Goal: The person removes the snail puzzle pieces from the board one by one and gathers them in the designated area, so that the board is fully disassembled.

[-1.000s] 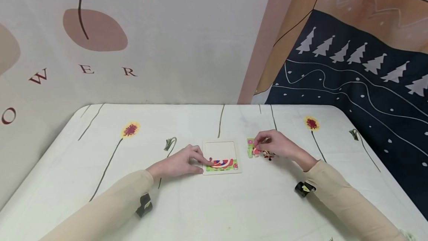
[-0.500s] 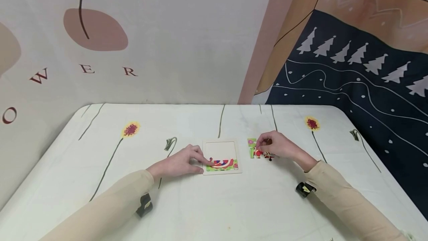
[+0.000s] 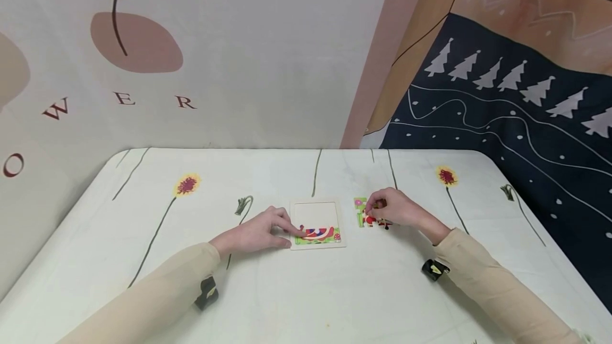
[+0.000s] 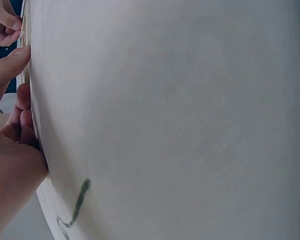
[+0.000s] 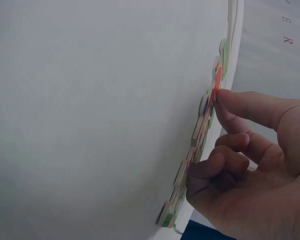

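Observation:
In the head view, a square puzzle board [image 3: 315, 214] lies on the table, its lower part filled with colourful puzzle pieces [image 3: 320, 234]. My left hand [image 3: 263, 230] rests at the board's left side. Its extended index finger touches the pieces, and the thumb lies by the lower left corner. Right of the board, my right hand [image 3: 394, 207] is over a group of loose puzzle pieces [image 3: 360, 211]. Thumb and index finger pinch a red puzzle piece [image 5: 218, 76], seen edge-on in the right wrist view. The hand hides part of the group.
A white tablecloth [image 3: 306, 296] printed with flowers and stems covers the table. Behind it hangs a pale printed cloth [image 3: 268, 68], with a dark tree-patterned one [image 3: 478, 105] on the right. Both wrists wear black devices [image 3: 435, 269].
My right hand shifts very slightly over the loose pieces, and its fingers change position a little. My left hand and the puzzle board stay where they were.

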`<state>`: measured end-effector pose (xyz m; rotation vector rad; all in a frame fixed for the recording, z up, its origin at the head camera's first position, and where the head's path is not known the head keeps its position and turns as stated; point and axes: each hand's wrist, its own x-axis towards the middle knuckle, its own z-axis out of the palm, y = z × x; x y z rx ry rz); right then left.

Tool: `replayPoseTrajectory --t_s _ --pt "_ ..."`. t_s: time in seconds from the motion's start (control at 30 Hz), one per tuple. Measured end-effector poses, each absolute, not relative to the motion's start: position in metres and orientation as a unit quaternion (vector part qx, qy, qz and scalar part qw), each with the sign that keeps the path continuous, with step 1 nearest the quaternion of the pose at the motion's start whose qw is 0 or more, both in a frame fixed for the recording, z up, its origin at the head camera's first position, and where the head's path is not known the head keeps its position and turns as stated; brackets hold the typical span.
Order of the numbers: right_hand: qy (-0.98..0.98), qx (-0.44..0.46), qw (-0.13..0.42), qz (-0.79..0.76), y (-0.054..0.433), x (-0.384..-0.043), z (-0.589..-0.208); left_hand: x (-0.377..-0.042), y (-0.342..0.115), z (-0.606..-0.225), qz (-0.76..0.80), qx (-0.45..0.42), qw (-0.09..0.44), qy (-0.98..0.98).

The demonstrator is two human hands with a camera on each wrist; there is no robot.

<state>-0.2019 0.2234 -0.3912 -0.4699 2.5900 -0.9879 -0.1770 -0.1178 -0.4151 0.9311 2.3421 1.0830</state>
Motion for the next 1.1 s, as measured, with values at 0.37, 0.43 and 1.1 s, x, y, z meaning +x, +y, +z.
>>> replayPoseTrajectory --t_s 0.37,0.43,1.1 --pt "0.910 -0.161 0.161 -0.346 0.223 -0.202 -0.390 -0.177 -0.118 -0.413 0.386 0.328 0.196 0.839" --pt "0.910 -0.159 0.160 -0.348 0.223 -0.201 -0.389 -0.176 -0.118 -0.412 0.385 0.325 0.195 0.841" --pt "0.887 -0.213 0.149 -0.383 0.202 -0.190 -0.387 -0.173 -0.100 -0.405 0.378 0.346 0.170 0.842"
